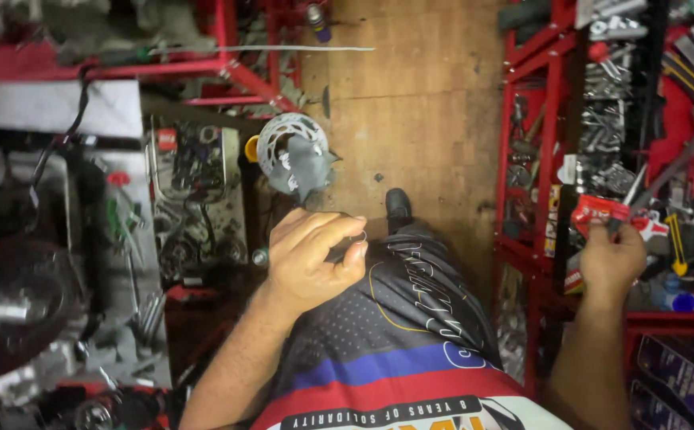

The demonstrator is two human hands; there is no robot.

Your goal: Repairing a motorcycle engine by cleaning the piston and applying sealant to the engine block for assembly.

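The left hand [311, 259] is raised near the middle of the view, fingers curled in and pressed toward the thumb, pinching a small thin metal ring [358, 236] at the fingertips. A dark slender tool with a rounded greenish end [261, 256] runs through the same palm and sticks out at nine o'clock of the fist. The ring sits out at the fingertips rather than deep in the palm, which leaves it free to be seen and turned; what kind of part it is I cannot tell.

The right hand [611, 259] reaches out at three o'clock to the red metal shelving rack [552, 111]. Its fingers are closed on a red flat packet [598, 211], with a thin dark rod beside it, at the shelf's edge. The rack is crowded with silvery tools and hardware [606, 103] and a yellow-handled utility knife [676, 239], all stacked within arm's reach of where the person stands.

At twelve o'clock of the left hand a grey perforated metal disc with a dark cloth draped over it [295, 155] stands at the edge of a cluttered desk [196, 191]. Below, a black shoe [397, 205] rests on the brown wooden floor [419, 103].
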